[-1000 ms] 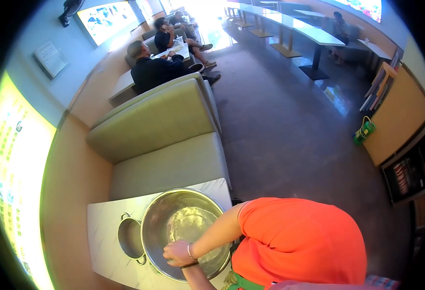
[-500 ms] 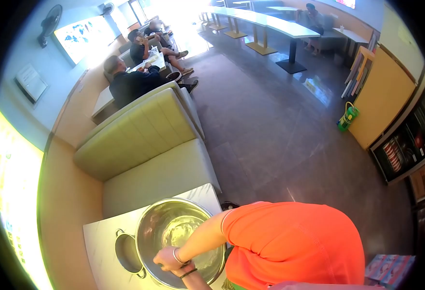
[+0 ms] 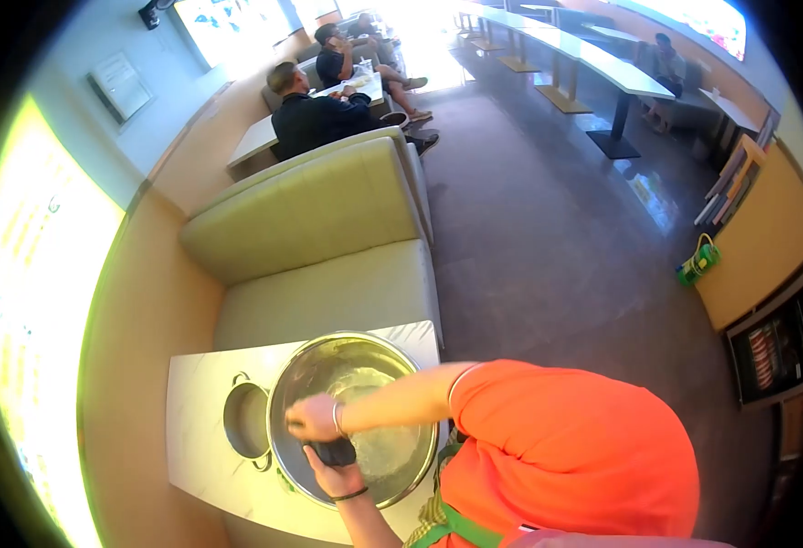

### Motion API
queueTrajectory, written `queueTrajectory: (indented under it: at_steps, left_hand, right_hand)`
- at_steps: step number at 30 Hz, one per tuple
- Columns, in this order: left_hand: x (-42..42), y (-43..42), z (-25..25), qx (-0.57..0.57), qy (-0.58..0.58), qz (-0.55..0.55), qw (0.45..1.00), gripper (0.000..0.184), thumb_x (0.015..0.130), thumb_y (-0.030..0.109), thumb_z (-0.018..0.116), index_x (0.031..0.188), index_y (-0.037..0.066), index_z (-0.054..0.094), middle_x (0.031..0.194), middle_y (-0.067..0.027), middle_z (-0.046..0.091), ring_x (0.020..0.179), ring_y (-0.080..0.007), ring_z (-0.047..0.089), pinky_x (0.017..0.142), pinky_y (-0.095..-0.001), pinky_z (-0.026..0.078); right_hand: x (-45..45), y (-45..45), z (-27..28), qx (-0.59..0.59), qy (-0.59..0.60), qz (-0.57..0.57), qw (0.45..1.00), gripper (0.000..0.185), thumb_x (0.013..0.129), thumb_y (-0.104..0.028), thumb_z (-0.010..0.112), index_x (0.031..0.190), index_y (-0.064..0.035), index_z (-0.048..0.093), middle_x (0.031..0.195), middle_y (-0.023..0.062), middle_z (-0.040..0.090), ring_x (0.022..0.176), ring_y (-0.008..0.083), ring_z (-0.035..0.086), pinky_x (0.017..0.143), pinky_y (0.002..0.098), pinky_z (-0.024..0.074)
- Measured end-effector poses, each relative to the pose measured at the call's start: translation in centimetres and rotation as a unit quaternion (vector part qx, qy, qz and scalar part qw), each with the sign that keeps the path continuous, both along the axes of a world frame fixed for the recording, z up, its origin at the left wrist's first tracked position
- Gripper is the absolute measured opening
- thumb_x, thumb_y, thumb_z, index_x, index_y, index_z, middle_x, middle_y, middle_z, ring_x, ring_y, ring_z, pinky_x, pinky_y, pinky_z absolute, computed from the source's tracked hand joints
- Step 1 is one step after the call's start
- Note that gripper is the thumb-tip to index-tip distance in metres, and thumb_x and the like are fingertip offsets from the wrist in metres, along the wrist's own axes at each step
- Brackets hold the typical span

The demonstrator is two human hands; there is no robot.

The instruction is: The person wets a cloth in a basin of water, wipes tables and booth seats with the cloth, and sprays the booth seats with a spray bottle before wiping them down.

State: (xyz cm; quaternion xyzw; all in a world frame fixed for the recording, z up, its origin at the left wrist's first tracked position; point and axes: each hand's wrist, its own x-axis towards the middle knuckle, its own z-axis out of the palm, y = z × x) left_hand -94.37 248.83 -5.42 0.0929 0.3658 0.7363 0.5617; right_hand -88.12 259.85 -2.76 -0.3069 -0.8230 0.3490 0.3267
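Observation:
A large, shiny metal bowl [image 3: 409, 370] stands on the marble-look table, with a bright, rippled surface inside; whether that is liquid or reflection I cannot make out. Over its left half, my left hand [image 3: 336, 477], with a black band at the wrist, grips a dark rounded object [image 3: 336, 449], palm turned up and thumb along its side. Just above it is my right hand [image 3: 313, 417], wearing a pale bracelet; its fingers are curled and blurred, and what they hold is hidden. Left of the bowl sits a smaller two-handled metal pot [image 3: 248, 422].
The table [image 3: 196, 393] meets the wall on the left and a cushioned bench [image 3: 328, 288] behind. Several people sit farther back, one in dark clothing [image 3: 315, 119]. Long white tables [image 3: 593, 59] line the far right. A green container [image 3: 699, 263] stands by a wooden panel.
My hands were close together over the bowl; now they are slightly apart and the dark object shows in my left hand. The view has shifted, moving the background right.

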Motion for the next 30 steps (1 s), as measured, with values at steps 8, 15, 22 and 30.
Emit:
queueTrajectory:
  at_steps: [8,15,22,30]
  left_hand:
    - [-6.8,-4.4,0.3,-0.204,0.396,-0.064,0.893,0.027,0.08,0.004,0.06,0.107,0.003,0.054,0.104,-0.0089,0.052,0.091,-0.0206,0.054,0.074,-0.0298,0.046]
    - [-2.5,-1.5,3.7,0.005,0.233,0.136,0.963,0.023,0.089,0.019,0.047,0.102,0.002,0.056,0.092,-0.0061,0.057,0.084,-0.0148,0.055,0.079,-0.0254,0.042]
    - [-1.6,1.4,5.2,0.021,0.328,0.007,0.944,0.026,0.088,0.021,0.049,0.108,0.004,0.052,0.095,-0.0067,0.056,0.087,-0.0139,0.054,0.081,-0.0244,0.041]
    - [17.0,10.4,1.1,0.028,0.224,0.012,0.974,0.026,0.089,0.016,0.046,0.11,0.003,0.052,0.102,-0.0086,0.056,0.092,-0.0168,0.054,0.085,-0.0278,0.042]
  right_hand:
    - [2.5,2.2,6.8,-0.216,0.107,0.165,0.956,0.043,0.074,-0.021,0.061,0.111,-0.0009,0.053,0.106,0.017,0.056,0.101,0.0275,0.053,0.086,0.0331,0.0408]
    - [3.5,-5.6,11.1,0.085,-0.033,0.386,0.918,0.041,0.07,-0.007,0.057,0.111,-0.0047,0.053,0.092,0.0161,0.045,0.087,0.0328,0.051,0.074,0.0379,0.0419]
    - [9.9,-4.9,7.3,-0.211,0.014,0.305,0.928,0.059,0.076,-0.019,0.064,0.126,-0.008,0.036,0.104,0.0147,0.045,0.091,0.0272,0.056,0.074,0.0348,0.0466]
    - [18.3,1.6,1.8,-0.54,0.339,0.041,0.77,0.069,0.074,-0.027,0.07,0.129,-0.0032,0.035,0.116,0.0107,0.052,0.104,0.0177,0.051,0.089,0.0316,0.0415]
